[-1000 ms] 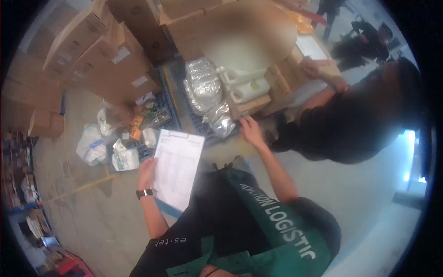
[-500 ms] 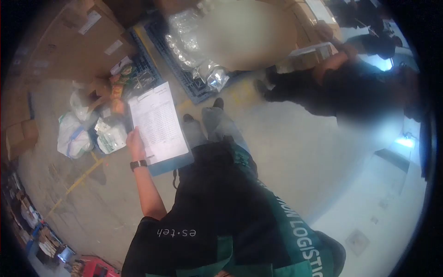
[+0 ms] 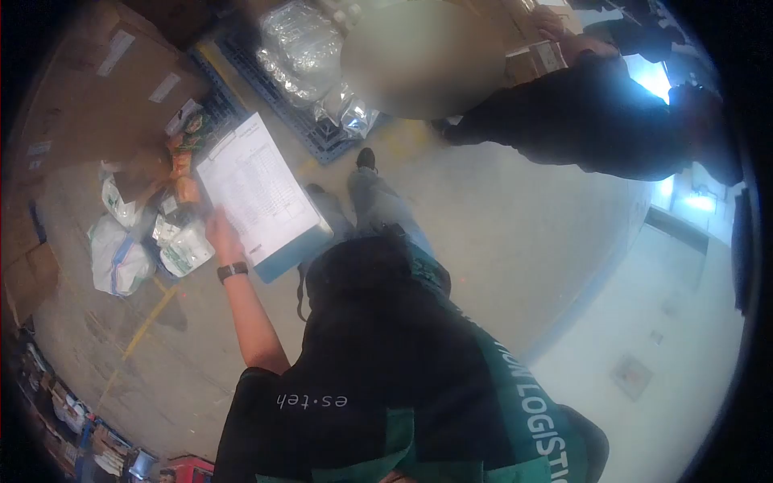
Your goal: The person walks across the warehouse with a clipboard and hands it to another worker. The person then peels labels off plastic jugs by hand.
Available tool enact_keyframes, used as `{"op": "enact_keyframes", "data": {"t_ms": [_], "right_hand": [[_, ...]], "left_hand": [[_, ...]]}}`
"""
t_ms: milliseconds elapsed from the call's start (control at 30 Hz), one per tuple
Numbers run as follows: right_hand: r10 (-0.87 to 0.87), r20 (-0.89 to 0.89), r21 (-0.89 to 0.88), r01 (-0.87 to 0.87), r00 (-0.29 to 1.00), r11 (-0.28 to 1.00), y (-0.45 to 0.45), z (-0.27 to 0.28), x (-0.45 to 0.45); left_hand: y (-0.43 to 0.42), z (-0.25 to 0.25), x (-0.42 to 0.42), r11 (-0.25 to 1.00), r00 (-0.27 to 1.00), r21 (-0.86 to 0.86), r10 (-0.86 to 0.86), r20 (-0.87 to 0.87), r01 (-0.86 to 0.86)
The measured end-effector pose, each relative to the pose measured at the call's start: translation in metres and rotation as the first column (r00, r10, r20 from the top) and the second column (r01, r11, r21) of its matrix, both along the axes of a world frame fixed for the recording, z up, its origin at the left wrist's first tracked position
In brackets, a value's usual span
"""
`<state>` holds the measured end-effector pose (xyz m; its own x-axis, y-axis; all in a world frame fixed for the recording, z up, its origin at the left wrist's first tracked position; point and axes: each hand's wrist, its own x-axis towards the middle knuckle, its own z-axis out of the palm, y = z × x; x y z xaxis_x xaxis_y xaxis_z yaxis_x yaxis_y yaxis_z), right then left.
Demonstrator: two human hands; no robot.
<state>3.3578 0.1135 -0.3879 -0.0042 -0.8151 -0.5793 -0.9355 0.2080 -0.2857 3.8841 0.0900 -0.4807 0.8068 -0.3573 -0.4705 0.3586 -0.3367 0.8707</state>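
My left hand [image 3: 225, 238], with a dark watch on its wrist, grips the lower left edge of a blue clipboard [image 3: 293, 253]. On the clipboard lies a white printed sheet [image 3: 256, 190] with a table of small text, too small to read. My right hand is out of sight. Beyond the clipboard are orange packets [image 3: 183, 177], a white and green package [image 3: 187, 249] and a white plastic bag [image 3: 121, 256].
Large cardboard boxes [image 3: 121, 88] stand at the upper left. Silvery wrapped packs [image 3: 299, 48] rest on a blue pallet [image 3: 326, 143]. Another person in dark clothes [image 3: 564, 121] is at the upper right, a hand [image 3: 549, 22] near a carton [image 3: 535, 61].
My right hand, earlier stretched out near the containers, has left the view. The clipboard has shifted left and up in view, still in my left hand. The view has turned over the floor.
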Motion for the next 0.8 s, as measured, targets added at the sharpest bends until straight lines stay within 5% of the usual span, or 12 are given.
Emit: {"op": "enact_keyframes", "data": {"t_ms": [800], "right_hand": [[0.276, -0.115, -0.001, -0.278, 0.954, 0.961, 0.001, 0.017, -0.022]], "left_hand": [[0.012, 0.005, -0.003, 0.978, 0.978, -0.014, 0.209, 0.000, -0.209]]}}
